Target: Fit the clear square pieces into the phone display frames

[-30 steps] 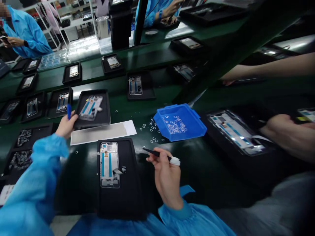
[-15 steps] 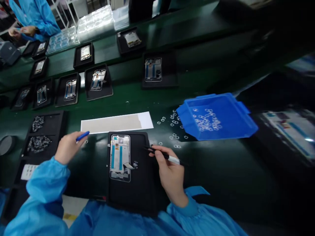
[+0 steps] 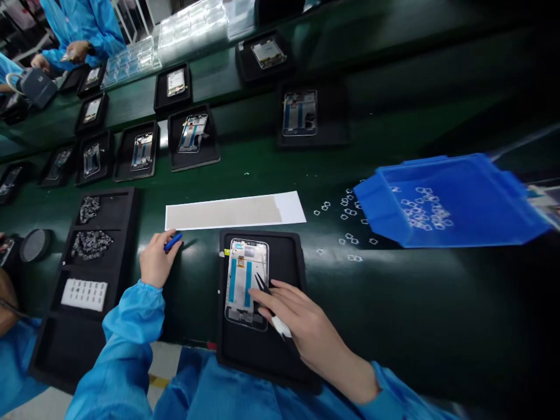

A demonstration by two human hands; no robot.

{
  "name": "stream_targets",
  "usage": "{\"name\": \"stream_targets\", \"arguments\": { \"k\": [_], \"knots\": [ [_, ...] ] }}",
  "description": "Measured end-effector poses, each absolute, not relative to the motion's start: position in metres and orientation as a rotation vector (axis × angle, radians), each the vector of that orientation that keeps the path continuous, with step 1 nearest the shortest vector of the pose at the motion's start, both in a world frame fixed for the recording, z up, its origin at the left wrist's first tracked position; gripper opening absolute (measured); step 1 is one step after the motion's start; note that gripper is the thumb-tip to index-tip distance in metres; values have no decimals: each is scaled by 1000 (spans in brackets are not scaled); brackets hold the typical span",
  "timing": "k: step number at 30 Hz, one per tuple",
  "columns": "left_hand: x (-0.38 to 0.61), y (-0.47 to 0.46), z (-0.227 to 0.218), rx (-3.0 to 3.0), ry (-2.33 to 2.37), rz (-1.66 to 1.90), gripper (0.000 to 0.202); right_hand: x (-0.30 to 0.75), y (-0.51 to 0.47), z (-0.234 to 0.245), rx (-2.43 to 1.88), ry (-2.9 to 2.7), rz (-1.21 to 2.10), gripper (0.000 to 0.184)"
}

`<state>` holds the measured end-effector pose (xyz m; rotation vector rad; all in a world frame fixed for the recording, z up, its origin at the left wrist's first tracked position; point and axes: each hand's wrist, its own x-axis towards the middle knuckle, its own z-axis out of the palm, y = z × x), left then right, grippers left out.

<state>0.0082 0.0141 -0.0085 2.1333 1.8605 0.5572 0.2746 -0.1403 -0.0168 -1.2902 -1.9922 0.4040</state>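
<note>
Resting on the phone frame point(image 3: 246, 280) in its black tray point(image 3: 280, 326), the right hand point(image 3: 301, 326) pinches black tweezers point(image 3: 268, 297), tips pointing up-left along the frame's long axis (which runs away from the person). Well left on the table point(image 3: 394, 303), the left hand point(image 3: 155, 262) is closed on a blue pen point(image 3: 173, 241).

This is an electronics assembly line in a factory. A long green conveyor belt point(image 3: 245, 169) carries a row of black trays point(image 3: 193, 140), each holding a bare phone frame point(image 3: 300, 112). The nearer table point(image 3: 394, 303) bears a blue bin point(image 3: 450, 201) of tiny metal parts, a compartment tray point(image 3: 94, 256) of small components and a paper strip point(image 3: 234, 211). Workers in blue anti-static coats point(image 3: 87, 23) stand along the belt.
</note>
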Motion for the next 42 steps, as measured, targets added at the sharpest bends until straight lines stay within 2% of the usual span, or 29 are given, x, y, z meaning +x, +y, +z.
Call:
{"name": "stream_targets", "arguments": {
  "k": [4,10,16,20,23,29,31,33,37,42],
  "knots": [
    [8,21,-11,2042,1786,632,19,283,-141,-4,-1284,-1945,460,32],
    [12,5,13,1749,1639,610,38,260,-92,25,-1205,-1643,853,42],
    [37,-23,30,1117,1392,604,52,211,-50,17,-1101,-1675,771,34],
    [39,-24,26,1184,1428,530,52,206,-53,3,-1028,-1513,786,22],
    [23,-11,17,1404,1621,515,49,213,-58,2,-1024,-1349,896,24],
    [-17,17,10,1609,1867,475,30,226,-66,10,-1053,-1256,1028,27],
    [-17,14,15,1774,1915,586,28,229,-68,13,-1071,-1291,1017,28],
    [-6,3,24,1892,1822,881,33,231,-69,14,-1095,-1339,1015,29],
    [35,-29,44,1666,1338,1571,68,232,-70,14,-1115,-1450,1028,34],
    [70,-50,51,1658,1052,1636,74,230,-72,11,-1091,-1530,1041,43]
  ]
}}
